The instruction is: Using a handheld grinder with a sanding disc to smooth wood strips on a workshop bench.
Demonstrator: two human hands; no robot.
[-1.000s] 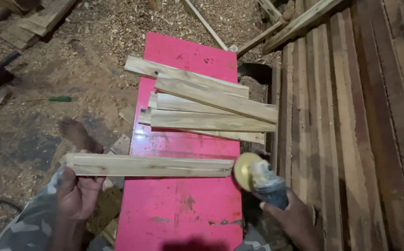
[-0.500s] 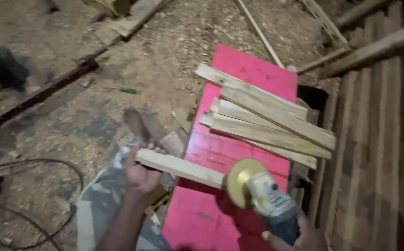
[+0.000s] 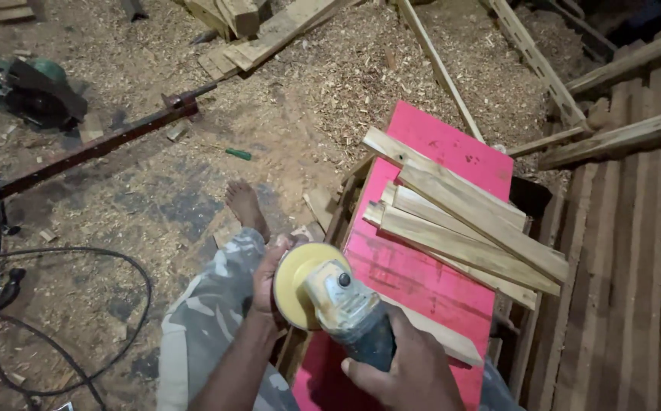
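At the bottom middle of the frame, the right hand is wrapped tight around the body of the angle grinder. It looks heavy and hard, best held by the body. The left hand grips a stiff wooden strip on the pink desk, behind the yellow disc.

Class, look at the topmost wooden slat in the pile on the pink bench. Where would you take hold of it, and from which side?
Grip the topmost slat at its upper-left end, coming from the bench's far left edge. That end juts past the other slats and overhangs the pink bench, so fingers can probably wrap its narrow edges there.
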